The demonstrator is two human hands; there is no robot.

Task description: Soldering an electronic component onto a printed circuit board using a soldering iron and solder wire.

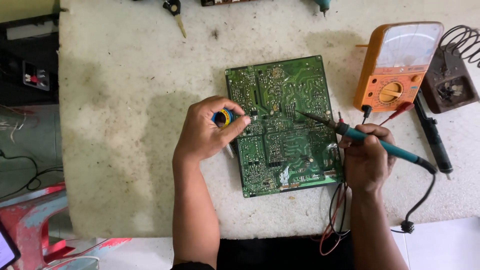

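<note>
Just then, from where I stood, a green rectangular printed circuit board (282, 125) lay solder-side up near the middle of the worn, stained white foam bench mat (125, 125). The person's left hand (207, 130), at nine o'clock of the board, was closed around a small blue spool of solder wire (223, 118), thumb and forefinger pinching near the board's left edge; I could not make out the wire's free end. The right hand (367, 160), at four o'clock of the board, gripped the teal-handled soldering iron (360, 136) like a pen, its dark tip angled toward ten o'clock and resting on or just above the traces on the board's right half; which, I could not tell.

At two o'clock of the board stood an orange analogue multimeter with a pale dial face (397, 65), its red and black test leads (340, 210) trailing down past the right wrist. Beyond it sat a brown iron stand with a coiled wire holder (450, 75), and a black pen-shaped tool (432, 135) lay just beside the meter.

The risks seemed plain to me: the hot tip could slip and bridge neighbouring pads, since the traces ran so closely together; dwelling too long could lift a pad. The iron's black cord (425, 195) and the test leads crossed near the wrist, so a snag could jerk the tip.
</note>
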